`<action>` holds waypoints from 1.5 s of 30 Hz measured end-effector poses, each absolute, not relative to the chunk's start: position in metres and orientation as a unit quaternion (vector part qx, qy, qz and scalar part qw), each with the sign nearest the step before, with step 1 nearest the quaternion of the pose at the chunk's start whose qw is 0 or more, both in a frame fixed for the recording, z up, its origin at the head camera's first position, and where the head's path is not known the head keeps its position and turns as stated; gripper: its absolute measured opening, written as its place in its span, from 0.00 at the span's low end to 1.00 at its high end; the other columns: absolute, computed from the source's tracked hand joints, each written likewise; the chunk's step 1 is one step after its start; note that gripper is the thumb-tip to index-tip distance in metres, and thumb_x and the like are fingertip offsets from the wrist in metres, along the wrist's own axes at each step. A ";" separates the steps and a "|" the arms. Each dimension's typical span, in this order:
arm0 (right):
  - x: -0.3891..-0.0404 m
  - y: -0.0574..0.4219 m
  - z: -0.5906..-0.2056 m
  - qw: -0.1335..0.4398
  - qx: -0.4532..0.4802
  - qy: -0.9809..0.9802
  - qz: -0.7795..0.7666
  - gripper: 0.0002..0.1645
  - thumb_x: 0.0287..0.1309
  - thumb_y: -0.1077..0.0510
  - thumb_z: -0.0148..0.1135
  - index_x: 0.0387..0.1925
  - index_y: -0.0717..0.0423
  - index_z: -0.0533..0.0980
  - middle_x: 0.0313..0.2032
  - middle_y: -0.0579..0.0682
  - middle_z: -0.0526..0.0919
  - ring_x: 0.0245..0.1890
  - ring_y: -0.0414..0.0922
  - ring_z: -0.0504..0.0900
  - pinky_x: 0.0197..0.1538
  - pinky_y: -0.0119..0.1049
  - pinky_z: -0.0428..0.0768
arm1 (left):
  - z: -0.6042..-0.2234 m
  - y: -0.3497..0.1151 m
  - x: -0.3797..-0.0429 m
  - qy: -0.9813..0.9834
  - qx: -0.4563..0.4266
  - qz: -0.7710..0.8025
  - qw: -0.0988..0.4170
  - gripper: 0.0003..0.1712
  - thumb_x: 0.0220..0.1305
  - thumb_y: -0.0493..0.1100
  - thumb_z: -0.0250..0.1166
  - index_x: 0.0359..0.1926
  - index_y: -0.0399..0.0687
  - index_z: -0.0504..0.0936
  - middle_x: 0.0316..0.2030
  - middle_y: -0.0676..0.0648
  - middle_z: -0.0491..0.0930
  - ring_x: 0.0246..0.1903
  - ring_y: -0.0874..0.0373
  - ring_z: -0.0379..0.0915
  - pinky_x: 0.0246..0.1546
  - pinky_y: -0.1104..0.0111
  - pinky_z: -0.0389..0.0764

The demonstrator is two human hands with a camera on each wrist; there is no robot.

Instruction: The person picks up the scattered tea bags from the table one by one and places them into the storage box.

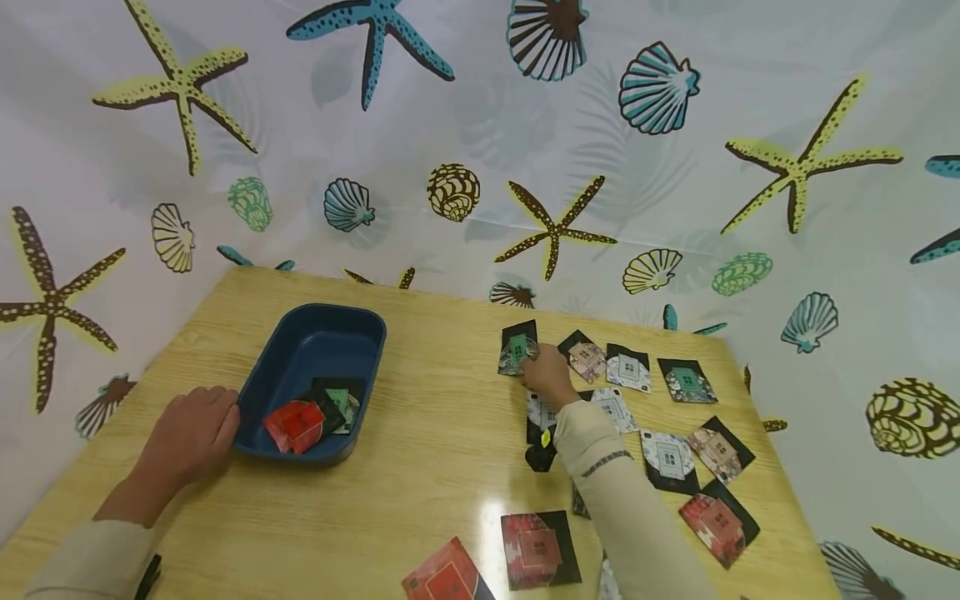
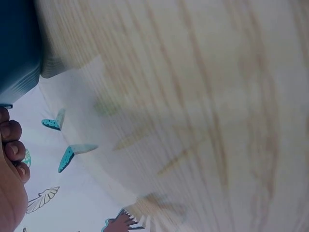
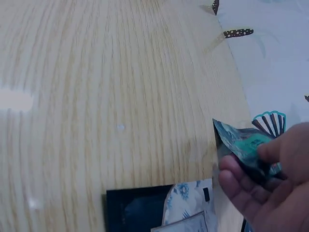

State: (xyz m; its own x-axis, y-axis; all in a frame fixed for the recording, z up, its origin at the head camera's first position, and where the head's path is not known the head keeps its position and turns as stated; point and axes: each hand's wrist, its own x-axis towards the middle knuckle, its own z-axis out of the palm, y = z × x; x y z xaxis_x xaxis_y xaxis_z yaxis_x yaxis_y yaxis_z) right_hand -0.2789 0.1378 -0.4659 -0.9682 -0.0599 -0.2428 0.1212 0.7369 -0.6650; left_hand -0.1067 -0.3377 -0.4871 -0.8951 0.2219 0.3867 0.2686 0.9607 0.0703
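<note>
My right hand [image 1: 550, 375] pinches a black-and-green sachet [image 1: 516, 350] between thumb and fingers near the table's back edge. In the right wrist view, this sachet [image 3: 241, 145] bends in the grip, one corner pointing up. A black-and-white sachet [image 3: 135, 208] lies close by on the table. On the left, my left hand [image 1: 191, 433] is at the side of a blue plastic tub [image 1: 258, 392], its curled fingers [image 2: 14, 150] at the rim in the left wrist view. Inside the tub lie a red sachet [image 1: 295, 425] and a black-and-green one [image 1: 347, 404].
Several sachets lie spread over the right part of the wooden table [image 1: 435, 400], among them a pink one [image 1: 717, 450], a green one [image 1: 686, 381] and red ones [image 1: 536, 546] near the front. A patterned cloth [image 1: 450, 108] hangs behind the table.
</note>
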 end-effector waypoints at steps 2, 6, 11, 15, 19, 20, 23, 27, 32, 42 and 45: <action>-0.281 0.138 -0.466 0.138 0.008 0.906 -0.399 0.16 0.76 0.54 0.43 0.48 0.63 0.71 0.24 0.54 0.75 0.18 0.44 0.73 0.32 0.40 0.75 | -0.486 -0.338 -0.106 -0.973 -0.123 -0.062 0.187 0.10 0.65 0.36 0.54 0.25 0.45 0.69 0.22 0.49 0.70 0.23 0.52 0.65 0.24 0.60 0.62; -0.281 0.138 -0.465 0.155 0.005 0.879 -0.452 0.15 0.76 0.56 0.45 0.30 0.58 0.62 0.28 0.54 0.71 0.18 0.39 0.60 0.30 0.36 0.68 | -0.485 -0.337 -0.104 -0.975 -0.118 -0.067 0.177 0.11 0.66 0.36 0.54 0.25 0.46 0.69 0.22 0.50 0.69 0.24 0.52 0.65 0.25 0.61 0.62; -0.276 0.137 -0.459 0.177 0.041 0.820 -0.543 0.12 0.72 0.59 0.52 0.50 0.64 0.71 0.54 0.62 0.76 0.33 0.42 0.79 0.49 0.43 0.82 | -0.483 -0.336 -0.103 -0.971 -0.130 -0.062 0.191 0.11 0.65 0.36 0.54 0.24 0.46 0.67 0.20 0.50 0.66 0.21 0.54 0.62 0.24 0.64 0.59; -0.273 0.131 -0.452 0.184 0.042 0.775 -0.603 0.07 0.71 0.62 0.53 0.35 0.60 0.70 0.33 0.52 0.75 0.27 0.42 0.82 0.58 0.50 0.81 | -0.483 -0.336 -0.105 -0.969 -0.134 -0.066 0.197 0.11 0.65 0.36 0.54 0.24 0.46 0.67 0.20 0.50 0.66 0.21 0.55 0.61 0.24 0.64 0.58; -0.272 0.113 -0.444 0.205 0.020 0.738 -0.643 0.08 0.71 0.65 0.51 0.32 0.58 0.69 0.28 0.47 0.69 0.24 0.38 0.80 0.62 0.53 0.77 | -0.482 -0.338 -0.106 -0.970 -0.130 -0.066 0.192 0.11 0.65 0.36 0.54 0.24 0.46 0.68 0.21 0.50 0.67 0.22 0.54 0.63 0.25 0.63 0.59; -0.271 0.107 -0.442 0.214 0.013 0.730 -0.649 0.07 0.71 0.66 0.51 0.33 0.59 0.69 0.29 0.47 0.70 0.25 0.38 0.80 0.63 0.53 0.76 | -0.482 -0.338 -0.106 -0.971 -0.129 -0.066 0.191 0.11 0.65 0.36 0.54 0.24 0.46 0.68 0.21 0.50 0.68 0.22 0.54 0.63 0.25 0.63 0.60; -0.265 0.085 -0.434 0.241 -0.009 0.710 -0.662 0.07 0.71 0.67 0.51 0.33 0.59 0.70 0.30 0.48 0.71 0.28 0.37 0.81 0.64 0.53 0.75 | -0.483 -0.339 -0.106 -0.972 -0.129 -0.064 0.188 0.10 0.65 0.36 0.54 0.24 0.46 0.69 0.21 0.49 0.68 0.22 0.53 0.63 0.25 0.62 0.61; -0.255 0.053 -0.422 0.267 -0.022 0.695 -0.667 0.08 0.69 0.68 0.52 0.32 0.59 0.71 0.28 0.47 0.73 0.26 0.37 0.80 0.64 0.53 0.75 | -0.484 -0.339 -0.106 -0.971 -0.129 -0.067 0.189 0.11 0.64 0.36 0.54 0.24 0.47 0.68 0.21 0.50 0.68 0.23 0.53 0.64 0.25 0.61 0.62; -0.236 0.013 -0.409 0.286 -0.018 0.696 -0.658 0.12 0.68 0.69 0.54 0.50 0.69 0.73 0.34 0.50 0.75 0.25 0.37 0.78 0.60 0.48 0.78 | -0.484 -0.337 -0.105 -0.970 -0.134 -0.069 0.193 0.11 0.64 0.36 0.54 0.23 0.47 0.68 0.20 0.50 0.67 0.22 0.54 0.63 0.25 0.63 0.60; -0.208 -0.053 -0.411 0.287 -0.025 0.708 -0.645 0.14 0.64 0.69 0.58 0.22 0.58 0.71 0.27 0.51 0.79 0.21 0.37 0.80 0.41 0.36 0.86 | -0.486 -0.338 -0.106 -0.967 -0.136 -0.065 0.204 0.10 0.62 0.36 0.55 0.24 0.46 0.69 0.21 0.49 0.68 0.22 0.53 0.64 0.25 0.62 0.61; -0.202 -0.067 -0.414 0.285 -0.025 0.716 -0.636 0.26 0.63 0.69 0.58 0.13 0.51 0.61 0.18 0.46 0.72 0.18 0.36 0.78 0.45 0.41 0.86 | -0.486 -0.338 -0.106 -0.970 -0.132 -0.063 0.196 0.09 0.63 0.36 0.55 0.25 0.46 0.69 0.22 0.49 0.70 0.23 0.52 0.65 0.25 0.61 0.62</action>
State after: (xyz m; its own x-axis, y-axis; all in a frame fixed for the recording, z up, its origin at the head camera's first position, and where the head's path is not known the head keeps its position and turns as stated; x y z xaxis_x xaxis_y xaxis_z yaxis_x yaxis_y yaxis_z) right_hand -0.2024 -0.0665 -0.4137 -0.8361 -0.3992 -0.3763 0.3268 0.1886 -0.9261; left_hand -0.1061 -0.3379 -0.4860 -0.8879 0.2315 0.3976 0.2809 0.9572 0.0698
